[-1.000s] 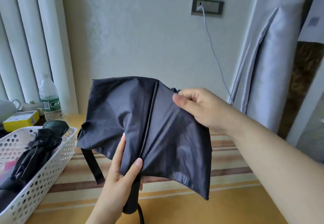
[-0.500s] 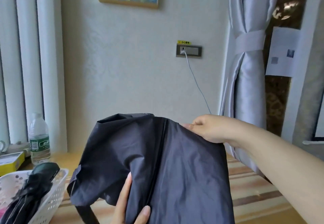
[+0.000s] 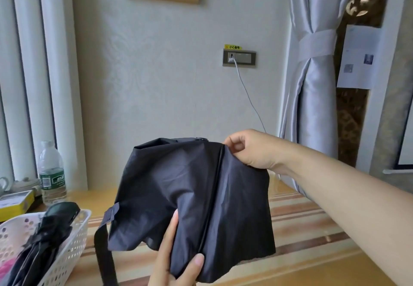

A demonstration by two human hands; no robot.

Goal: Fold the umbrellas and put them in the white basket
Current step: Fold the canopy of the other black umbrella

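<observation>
One folded black umbrella (image 3: 48, 236) already in the white basket (image 3: 73, 247) at the table's (image 3: 312, 252) left edge. Dark umbrella (image 3: 196, 196) held above the table's middle, canopy loose, strap (image 3: 105, 247) dangling. Left hand (image 3: 176, 261) gripped the lower canopy; right hand (image 3: 250, 149) pinched a top fold. Pleating, strapping and basketing judged still left.

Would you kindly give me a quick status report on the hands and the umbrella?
Left hand grips umbrella low; right hand pinches canopy's top edge. Not yet folded. White basket already holds one umbrella. Nothing blocking.
</observation>
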